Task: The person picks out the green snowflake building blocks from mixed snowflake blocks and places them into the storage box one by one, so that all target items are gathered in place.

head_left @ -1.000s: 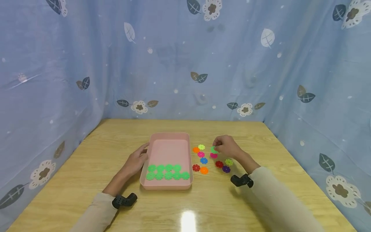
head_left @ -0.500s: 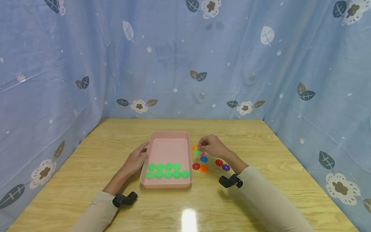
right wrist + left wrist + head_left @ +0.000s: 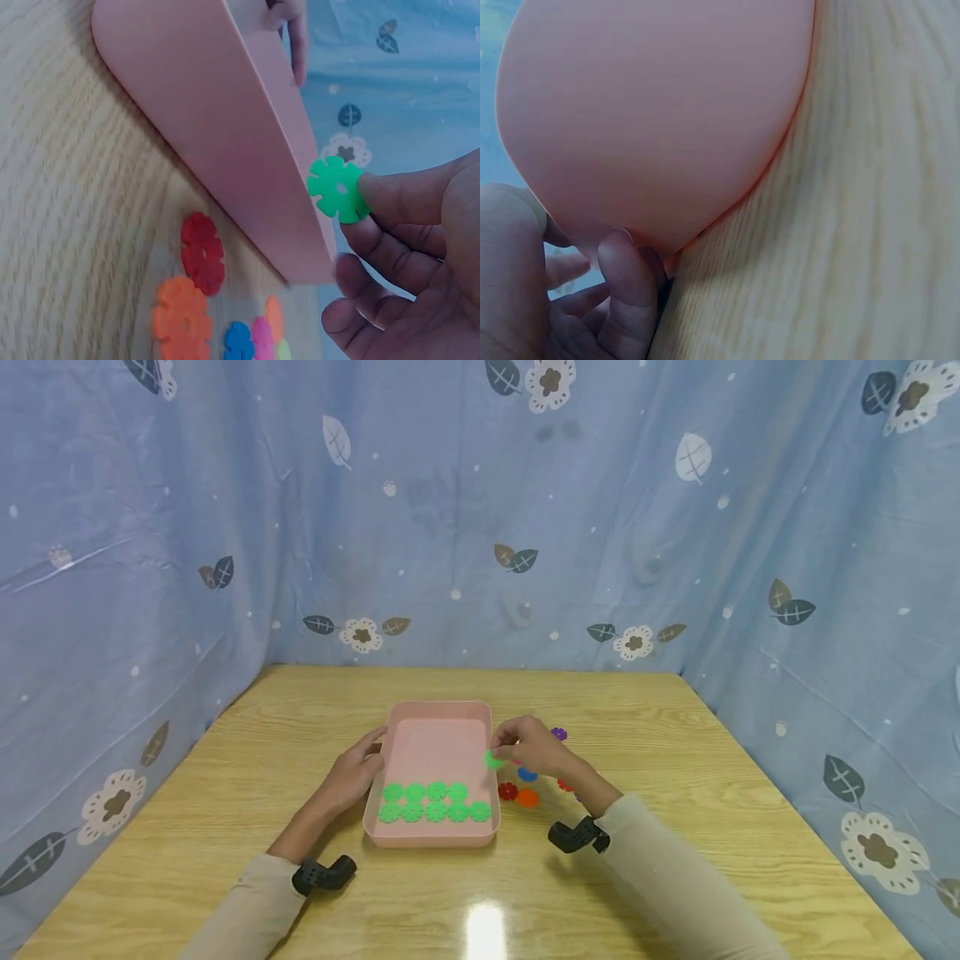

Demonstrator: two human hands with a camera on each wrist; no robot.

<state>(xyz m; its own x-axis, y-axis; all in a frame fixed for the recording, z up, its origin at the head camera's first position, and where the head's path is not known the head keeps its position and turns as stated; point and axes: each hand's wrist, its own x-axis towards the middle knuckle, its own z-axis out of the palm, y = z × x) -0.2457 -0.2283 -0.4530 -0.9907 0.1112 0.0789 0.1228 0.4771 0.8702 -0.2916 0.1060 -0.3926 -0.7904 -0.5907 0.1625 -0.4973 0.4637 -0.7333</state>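
In the head view my right hand is at the right rim of the pink tray. Its thumb and fingers pinch a green notched plastic disc, shaped like a snowflake building piece. My left hand holds the tray's left side, its fingers bent against the wall in the left wrist view. Inside the tray, similar green discs lie in two rows along the near end.
Right of the tray lie loose discs: a dark red one, an orange one, a blue one and a purple one. My right hand and forearm partly hide others. A patterned blue curtain encloses the wooden table.
My right hand has carried the green disc leftward from among the loose discs to the tray's right rim. A purple disc has come into view behind it. My left hand stays put.
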